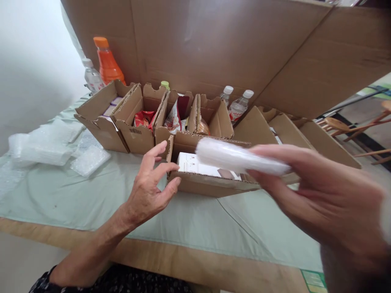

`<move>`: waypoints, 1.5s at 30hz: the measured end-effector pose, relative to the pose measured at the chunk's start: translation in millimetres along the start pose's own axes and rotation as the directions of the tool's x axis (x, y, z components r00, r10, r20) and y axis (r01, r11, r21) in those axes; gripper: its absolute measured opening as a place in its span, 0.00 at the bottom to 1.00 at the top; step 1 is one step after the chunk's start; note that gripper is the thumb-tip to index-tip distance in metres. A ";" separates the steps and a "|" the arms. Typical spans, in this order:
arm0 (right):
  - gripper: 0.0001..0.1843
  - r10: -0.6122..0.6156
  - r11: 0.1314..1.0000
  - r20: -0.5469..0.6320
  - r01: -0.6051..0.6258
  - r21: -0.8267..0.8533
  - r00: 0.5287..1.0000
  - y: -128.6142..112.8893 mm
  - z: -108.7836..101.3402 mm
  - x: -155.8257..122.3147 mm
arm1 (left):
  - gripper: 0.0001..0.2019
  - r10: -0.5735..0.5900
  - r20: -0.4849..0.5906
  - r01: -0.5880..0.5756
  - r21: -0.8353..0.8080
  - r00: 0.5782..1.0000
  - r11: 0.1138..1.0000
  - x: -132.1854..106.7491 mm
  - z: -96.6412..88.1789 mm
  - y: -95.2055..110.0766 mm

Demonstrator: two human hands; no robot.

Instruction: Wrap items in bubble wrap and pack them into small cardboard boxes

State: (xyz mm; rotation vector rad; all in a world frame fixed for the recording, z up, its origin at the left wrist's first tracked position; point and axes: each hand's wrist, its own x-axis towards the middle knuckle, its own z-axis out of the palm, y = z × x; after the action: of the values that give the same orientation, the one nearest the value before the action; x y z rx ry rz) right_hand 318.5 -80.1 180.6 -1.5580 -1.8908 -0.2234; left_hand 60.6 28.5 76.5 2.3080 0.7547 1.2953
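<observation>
My right hand [324, 191] pinches a white, plastic-wrapped packet [226, 154] between thumb and fingers, blurred by motion. It hovers over the front cardboard box [201, 186], which lies lengthwise across the table. Inside that box is a white printed carton [195, 163], partly covered from view by the packet. At the box's left end is my left hand [151, 181], fingers apart and curved, with nothing in it. Its fingertips overlap the box's edge in view; whether they touch it I cannot tell.
Cardboard bins [136, 136] stand in a row behind, several with snack packs. Bubble-wrap pieces [90, 160] lie on the pale green cloth [100, 203] at left. An orange drink bottle [110, 65] and clear bottles [240, 108] stand before a tall cardboard panel [195, 49]. Wooden stools [339, 124] are far right.
</observation>
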 end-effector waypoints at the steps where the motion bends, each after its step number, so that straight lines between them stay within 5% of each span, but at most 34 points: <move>1: 0.09 -0.090 0.995 0.023 0.090 -0.033 0.996 -4.7 10.5 15.8 | 0.06 -0.015 -0.001 0.015 -0.010 1.000 1.000 -1.3 2.7 0.2; 4: 0.09 -0.244 0.954 0.171 0.268 -0.133 0.955 -13.0 43.0 47.4 | 0.05 -0.063 0.000 0.063 -0.037 0.998 0.997 -8.5 6.3 1.3; 9: 0.13 -0.259 0.886 0.491 0.407 -0.223 0.832 -15.9 80.4 70.2 | 0.05 -0.109 0.007 0.109 -0.058 0.994 0.992 -18.2 6.1 2.9; 15: 0.18 -0.425 0.809 0.682 0.587 -0.008 0.595 -10.7 88.9 104.4 | 0.06 -0.123 -0.001 0.122 -0.116 0.992 0.986 -22.7 9.6 1.2; 20: 0.21 -0.509 0.792 0.752 0.569 0.220 0.418 -9.1 107.0 119.6 | 0.06 -0.145 -0.013 0.142 -0.122 0.989 0.982 -27.1 11.2 1.7; 24: 0.22 -0.474 0.862 0.761 0.411 0.297 0.443 -1.8 123.0 111.3 | 0.05 -0.181 -0.005 0.180 -0.119 0.983 0.976 -30.9 11.4 3.0; 28: 0.25 -0.392 0.918 0.747 0.278 0.283 0.536 3.7 118.5 97.7 | 0.06 -0.165 -0.016 0.161 -0.145 0.986 0.976 -31.9 13.1 2.9; 33: 0.18 -0.234 0.964 0.737 0.250 0.091 0.634 -7.4 106.6 87.9 | 0.06 -0.205 -0.018 0.200 -0.133 0.979 0.971 -30.4 14.9 3.8; 36: 0.13 -0.153 0.958 0.775 0.284 -0.035 0.613 -13.7 109.0 88.4 | 0.06 -0.203 -0.018 0.199 -0.141 0.979 0.970 -30.8 15.4 5.1; 41: 0.10 -0.266 0.947 0.831 0.295 0.129 0.489 -11.2 123.1 93.9 | 0.06 -0.238 -0.022 0.232 -0.152 0.971 0.961 -32.0 15.7 6.9; 45: 0.11 -0.237 0.958 0.840 0.263 0.118 0.488 -9.9 125.6 93.5 | 0.05 -0.243 -0.023 0.238 -0.138 0.970 0.961 -31.4 16.3 7.2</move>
State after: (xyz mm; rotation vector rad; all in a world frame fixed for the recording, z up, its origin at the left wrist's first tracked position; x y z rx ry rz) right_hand 255.3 58.4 142.4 -1.5128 -2.8955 0.5237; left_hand 63.0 2.3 51.9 2.0191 0.9015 1.2446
